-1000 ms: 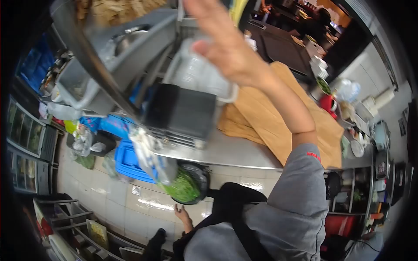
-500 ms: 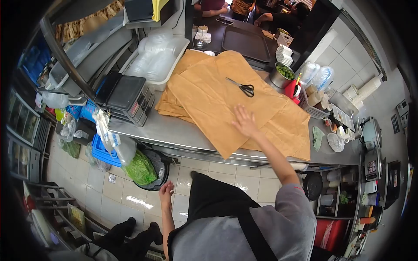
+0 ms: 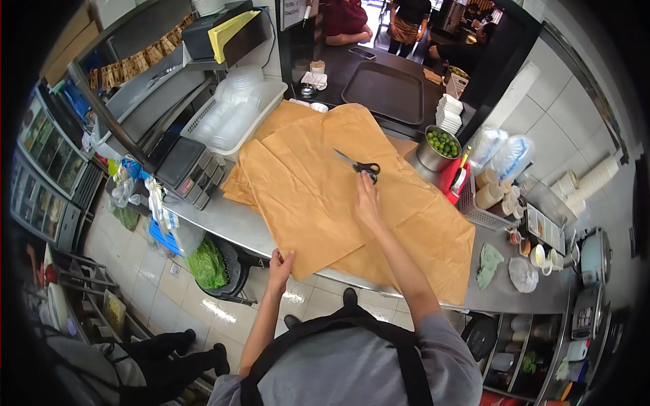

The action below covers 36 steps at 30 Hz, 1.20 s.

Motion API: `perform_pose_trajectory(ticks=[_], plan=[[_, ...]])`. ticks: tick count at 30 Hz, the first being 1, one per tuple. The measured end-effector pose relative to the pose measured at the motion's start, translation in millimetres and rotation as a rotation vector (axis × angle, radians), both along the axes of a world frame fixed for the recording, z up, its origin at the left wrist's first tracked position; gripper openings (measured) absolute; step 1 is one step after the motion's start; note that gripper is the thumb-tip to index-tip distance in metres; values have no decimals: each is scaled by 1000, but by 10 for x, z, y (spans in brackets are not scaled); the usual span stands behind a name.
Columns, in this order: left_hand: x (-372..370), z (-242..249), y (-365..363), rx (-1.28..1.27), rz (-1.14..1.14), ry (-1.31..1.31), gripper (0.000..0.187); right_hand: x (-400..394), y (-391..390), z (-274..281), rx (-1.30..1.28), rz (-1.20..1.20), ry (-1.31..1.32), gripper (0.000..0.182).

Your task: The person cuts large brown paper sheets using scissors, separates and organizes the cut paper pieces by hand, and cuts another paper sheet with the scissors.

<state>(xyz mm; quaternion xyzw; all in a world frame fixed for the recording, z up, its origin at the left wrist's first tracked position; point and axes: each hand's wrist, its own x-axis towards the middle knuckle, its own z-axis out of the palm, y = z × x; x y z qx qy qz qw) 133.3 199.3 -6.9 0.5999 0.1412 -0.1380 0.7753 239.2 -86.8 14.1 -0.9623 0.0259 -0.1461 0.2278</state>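
Steel counter (image 3: 247,233), brown paper (image 3: 305,196) spread over its middle, under the right fingers (image 3: 366,181); near edge of paper at the left fingers (image 3: 277,258). Beyond and left of left fingers: black drawer box (image 3: 183,162), then white basket (image 3: 192,127) of clear tubs. Beyond and right of right fingers: steel pot (image 3: 431,159) of limes. Well right of right fingers: grey basket (image 3: 489,217) of cups, green cloth (image 3: 489,265), plastic bag (image 3: 523,275).

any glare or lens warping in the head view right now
Head view: strong fisheye warping, with the grey glass-doored fridges bowing at left and black corners; white glare streaks on the pale tiled floor; brown paper sheets fairly sharp.
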Motion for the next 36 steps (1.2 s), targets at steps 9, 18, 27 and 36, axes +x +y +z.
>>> perform_pose_trajectory(ticks=[9, 18, 27, 36], plan=[[-28, -68, -331, -1, 223, 100, 29, 709, -860, -126, -170, -13, 96, 43], [-628, 370, -820, -608, -76, -22, 46, 807, -1120, -119, 674, -29, 386, 22], [-12, 155, -1415, -754, -172, 434, 29, -882, -1343, 496, 1347, -62, 162, 18], [32, 247, -1594, -669, 36, 521, 18, -1911, -1366, 460, 1799, -9, -19, 38]])
